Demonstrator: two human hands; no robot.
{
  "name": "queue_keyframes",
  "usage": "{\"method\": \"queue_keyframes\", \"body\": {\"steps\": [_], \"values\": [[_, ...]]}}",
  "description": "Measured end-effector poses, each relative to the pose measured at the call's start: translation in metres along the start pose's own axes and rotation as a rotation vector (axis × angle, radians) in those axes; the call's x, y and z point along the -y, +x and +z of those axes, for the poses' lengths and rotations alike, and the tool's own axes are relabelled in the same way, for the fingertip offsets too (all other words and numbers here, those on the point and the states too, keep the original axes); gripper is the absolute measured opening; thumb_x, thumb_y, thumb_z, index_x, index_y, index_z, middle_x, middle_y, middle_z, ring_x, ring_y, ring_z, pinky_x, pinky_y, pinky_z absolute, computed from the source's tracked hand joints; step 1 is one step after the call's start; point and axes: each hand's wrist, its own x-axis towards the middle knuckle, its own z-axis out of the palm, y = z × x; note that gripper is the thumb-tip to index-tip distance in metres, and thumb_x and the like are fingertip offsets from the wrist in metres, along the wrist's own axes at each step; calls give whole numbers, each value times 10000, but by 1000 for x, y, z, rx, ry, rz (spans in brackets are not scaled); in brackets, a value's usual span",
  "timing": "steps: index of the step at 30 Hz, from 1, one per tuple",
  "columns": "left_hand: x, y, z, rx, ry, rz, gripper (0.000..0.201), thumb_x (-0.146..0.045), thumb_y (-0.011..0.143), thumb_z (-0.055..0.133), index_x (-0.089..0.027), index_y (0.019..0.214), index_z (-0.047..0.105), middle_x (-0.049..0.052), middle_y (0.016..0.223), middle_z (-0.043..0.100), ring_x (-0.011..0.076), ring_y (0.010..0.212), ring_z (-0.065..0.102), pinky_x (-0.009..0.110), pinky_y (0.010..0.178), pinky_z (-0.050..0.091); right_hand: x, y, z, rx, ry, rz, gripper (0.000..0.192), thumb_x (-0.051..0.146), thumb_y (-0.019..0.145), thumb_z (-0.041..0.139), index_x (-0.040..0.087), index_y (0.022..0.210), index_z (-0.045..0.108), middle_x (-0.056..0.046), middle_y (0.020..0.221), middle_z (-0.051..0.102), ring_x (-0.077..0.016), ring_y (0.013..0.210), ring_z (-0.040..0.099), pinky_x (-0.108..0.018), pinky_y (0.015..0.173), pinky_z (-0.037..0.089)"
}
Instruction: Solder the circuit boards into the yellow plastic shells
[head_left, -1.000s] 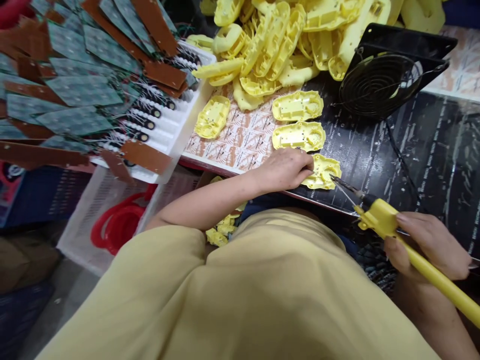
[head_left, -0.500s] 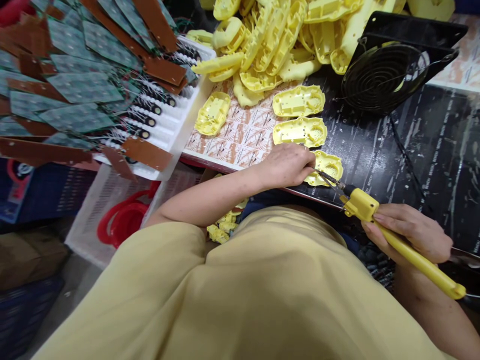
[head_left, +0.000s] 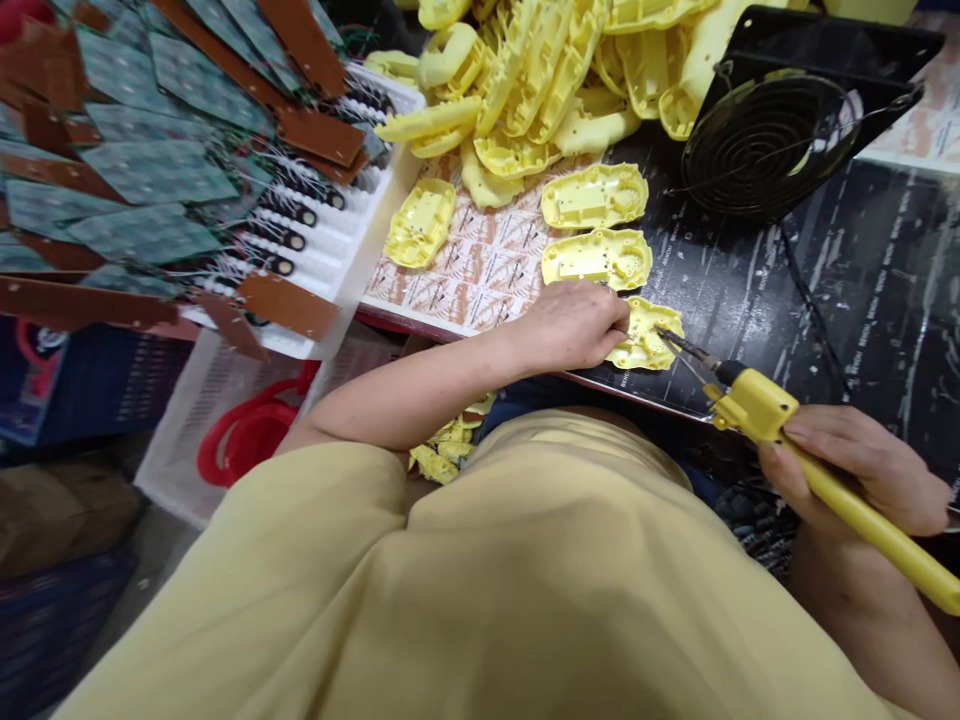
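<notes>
My right hand (head_left: 862,465) is wrapped round the yellow handle of a soldering iron (head_left: 757,405), which has a thin feed tube beside its tip. The tip points left, over the nearest yellow plastic shell (head_left: 651,335). At the left end of that shell is my left hand (head_left: 574,325), its fingers curled and pressed together; whatever they pinch is hidden. Two more open-faced shells, a middle one (head_left: 598,260) and a far one (head_left: 596,196), lie in a row behind it, hollow side up.
Another yellow shell (head_left: 421,224) lies left on patterned board. Behind is a heap of yellow shells (head_left: 536,75). A black fan (head_left: 769,145) stands back right. To the left, a white foam tray (head_left: 352,240) bears green and brown circuit boards (head_left: 161,165). A red basket (head_left: 255,440) sits below.
My right hand has drawn the soldering iron back to the right, so its tip is away from my left fingers. My left hand stays at the nearest shell.
</notes>
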Motion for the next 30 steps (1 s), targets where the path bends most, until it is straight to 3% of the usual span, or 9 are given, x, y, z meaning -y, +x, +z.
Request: {"method": "queue_keyframes", "body": {"steps": [4, 7, 9, 12, 15, 19, 22, 26, 30], "values": [[-1, -8, 5, -70, 84, 50, 300, -233, 1044, 552, -181, 1020, 846, 102, 980, 826, 250, 922, 753, 336, 730, 492, 9, 12, 12, -239, -14, -182, 544, 185, 842, 929, 305, 1347, 768, -27, 922, 840, -217, 640, 777, -291, 538, 642], [1, -17, 11, -165, 138, 130, 332, -212, 1075, 531, -166, 953, 836, 117, 950, 816, 246, 902, 742, 356, 770, 507, 10, 9, 12, -271, -102, -201, 612, 247, 883, 917, 292, 1463, 725, -36, 945, 848, -209, 619, 771, -282, 530, 629], [5, -21, 13, -208, 133, 169, 349, -204, 1087, 529, -175, 938, 843, 112, 975, 827, 240, 913, 749, 367, 828, 525, 9, 4, 11, -199, -100, -107, 504, 297, 913, 904, 280, 1394, 752, -59, 979, 851, -215, 702, 801, -284, 602, 657], [11, -21, 14, -233, 60, 163, 336, -229, 1097, 539, -196, 1017, 863, 98, 1017, 840, 239, 943, 769, 369, 876, 538, 9, 2, 12, -155, 0, 19, 180, 361, 948, 875, 277, 1077, 782, -57, 911, 831, -219, 756, 810, -299, 658, 681], [13, -14, 17, -227, -16, 110, 288, -235, 1072, 575, -194, 1133, 853, 86, 972, 833, 245, 952, 780, 372, 916, 546, 11, 13, 16, -231, 79, -65, 222, 347, 924, 888, 285, 834, 695, -8, 749, 780, -208, 613, 761, -287, 522, 638], [10, -4, 20, -217, -35, 68, 281, -228, 1051, 574, -188, 1083, 850, 94, 981, 837, 254, 961, 777, 374, 903, 548, 14, 26, 16, -211, 58, -117, 165, 289, 895, 921, 288, 977, 778, -12, 795, 816, -203, 576, 757, -258, 488, 619], [8, -2, 20, -213, -33, 58, 273, -235, 1036, 586, -194, 1047, 856, 94, 978, 840, 254, 955, 777, 374, 880, 541, 13, 30, 14, -180, 31, -104, 301, 261, 911, 917, 282, 1190, 807, -49, 913, 850, -211, 658, 798, -254, 575, 665], [5, 0, 17, -184, 31, 57, 297, -224, 1019, 566, -186, 1030, 860, 99, 941, 831, 261, 926, 776, 379, 851, 530, 7, 37, 16, -186, 180, -200, 163, 214, 904, 916, 265, 985, 784, -13, 789, 806, -195, 615, 773, -242, 520, 639], [3, 2, 12, -157, 87, 66, 335, -211, 1006, 529, -182, 1029, 862, 98, 917, 826, 271, 932, 778, 382, 845, 524, 1, 42, 19, -152, 237, -199, 209, 208, 900, 924, 253, 852, 725, -1, 763, 782, -190, 656, 778, -253, 522, 643]]}}
